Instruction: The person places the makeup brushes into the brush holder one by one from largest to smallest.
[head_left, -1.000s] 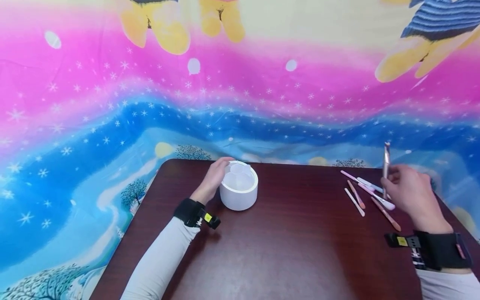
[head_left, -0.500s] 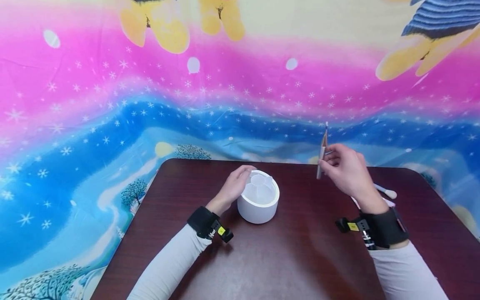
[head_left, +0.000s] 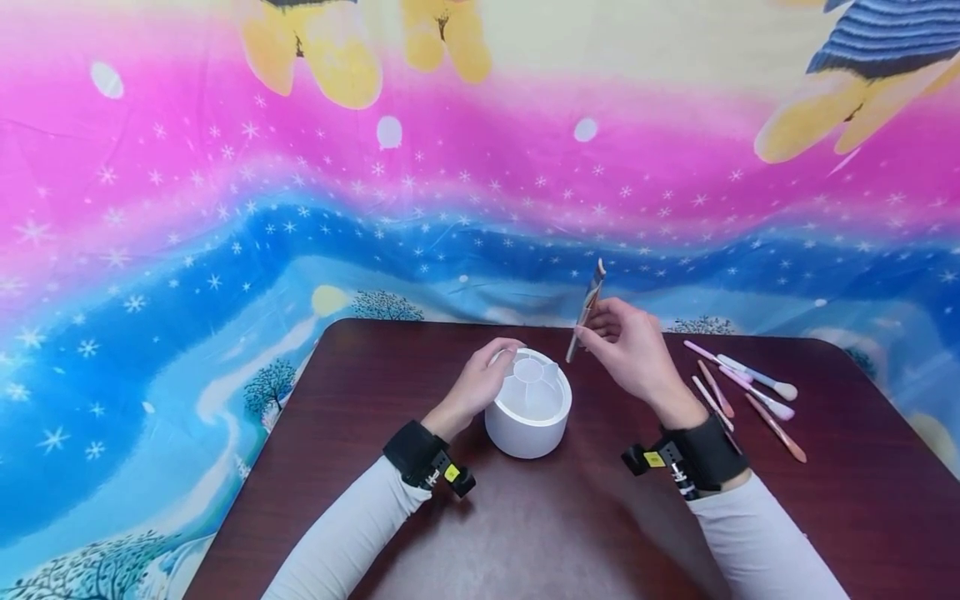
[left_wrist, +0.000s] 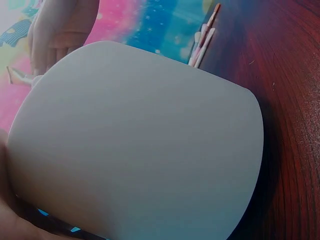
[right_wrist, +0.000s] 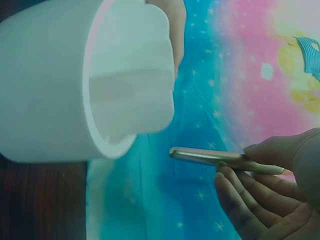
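Observation:
A white round holder (head_left: 528, 429) with clear inner dividers stands on the table in the head view. My left hand (head_left: 476, 383) grips it by the left back rim, fingers over the edge. To its upper right, my right hand (head_left: 637, 350) pinches a slim makeup brush (head_left: 587, 312) between thumb and fingers. The brush tilts, its plain handle end pointing down and its head up. In the right wrist view that handle end (right_wrist: 190, 155) is apart from the holder's opening (right_wrist: 95, 100). The holder's wall (left_wrist: 140, 140) fills most of the left wrist view.
Several makeup brushes, among them a brown-pink one (head_left: 777, 428), lie loosely across each other at the table's right. The dark wooden table (head_left: 525, 533) has rounded back corners. Behind it hangs a colourful printed cloth (head_left: 480, 200).
My right hand has lifted the brush from the pile and carried it left toward the holder. My left hand has moved the holder right and nearer to me.

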